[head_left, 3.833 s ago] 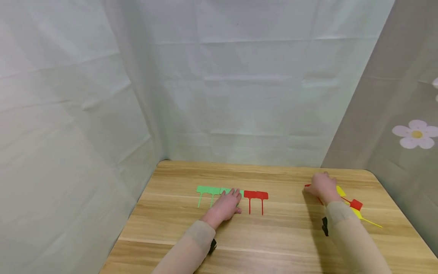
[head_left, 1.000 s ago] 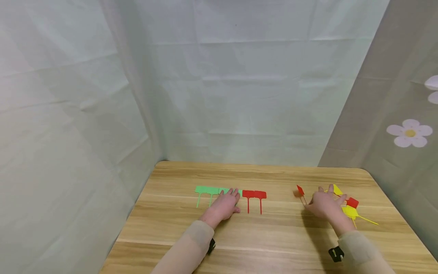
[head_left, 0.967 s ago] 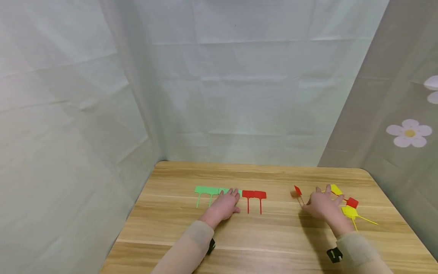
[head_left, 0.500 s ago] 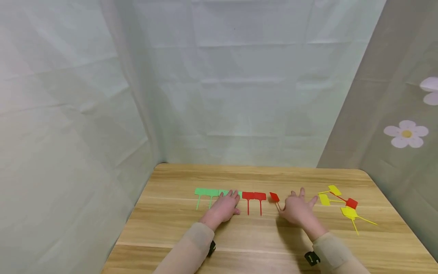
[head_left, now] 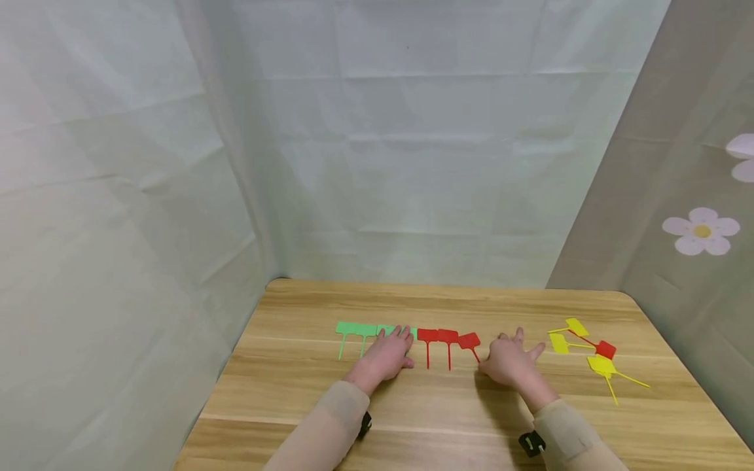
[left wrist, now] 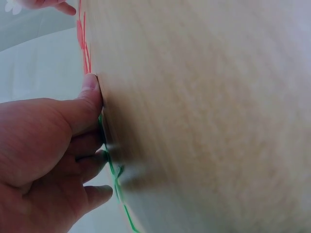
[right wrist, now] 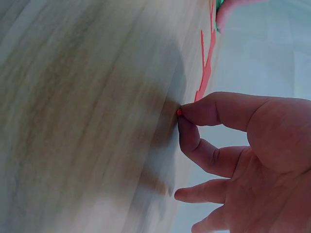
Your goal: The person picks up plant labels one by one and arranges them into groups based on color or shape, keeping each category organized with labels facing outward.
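Observation:
My right hand (head_left: 511, 360) pinches the tail end of a red marker cable tie (head_left: 469, 341) between thumb and index finger. Its red tip (right wrist: 179, 112) shows at the fingertips in the right wrist view, the other fingers spread. The tie's flat head lies slanted at the right end of a row, beside two straight red ties (head_left: 438, 335). My left hand (head_left: 384, 356) rests with relaxed fingers over green marker ties (head_left: 356, 328), partly hiding them. In the left wrist view, green strips (left wrist: 116, 182) run along the tabletop under the fingers.
At the right of the wooden table (head_left: 424, 418), several yellow marker ties (head_left: 601, 364) and one red tie (head_left: 605, 350) lie in a loose, overlapping pile. Pale cloth (head_left: 412, 163) hangs behind the table and along its sides.
My right hand has carried the red tie from the pile leftward to the row's end. Over the last half second, the tie's head has turned and come down flatter. My left hand has stayed put.

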Available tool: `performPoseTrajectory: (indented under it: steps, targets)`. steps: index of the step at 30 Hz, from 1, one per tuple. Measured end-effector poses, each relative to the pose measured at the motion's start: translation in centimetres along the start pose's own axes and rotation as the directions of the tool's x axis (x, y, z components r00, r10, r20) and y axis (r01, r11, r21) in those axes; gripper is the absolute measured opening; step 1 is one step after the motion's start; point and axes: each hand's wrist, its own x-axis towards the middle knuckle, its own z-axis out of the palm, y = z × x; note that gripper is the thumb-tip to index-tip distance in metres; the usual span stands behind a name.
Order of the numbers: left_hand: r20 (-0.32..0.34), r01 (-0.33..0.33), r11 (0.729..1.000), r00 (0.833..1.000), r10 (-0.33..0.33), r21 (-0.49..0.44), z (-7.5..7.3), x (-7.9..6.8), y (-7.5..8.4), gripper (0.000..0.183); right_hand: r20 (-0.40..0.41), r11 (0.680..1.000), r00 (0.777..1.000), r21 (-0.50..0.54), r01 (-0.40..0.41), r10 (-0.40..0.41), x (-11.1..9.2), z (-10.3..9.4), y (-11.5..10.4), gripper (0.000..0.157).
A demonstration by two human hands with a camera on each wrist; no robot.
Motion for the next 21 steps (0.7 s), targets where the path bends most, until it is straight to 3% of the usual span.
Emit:
performPoseTrajectory:
  steps: [21]
  targets:
    - [0.003, 0.0, 1.0, 1.0, 0.0, 0.025, -0.4, -0.34, 0.24, 0.068, -0.023, 0.998, 1.0, 0.07, -0.001, 0.003, 0.0, 0.44, 0.33, 0.02]
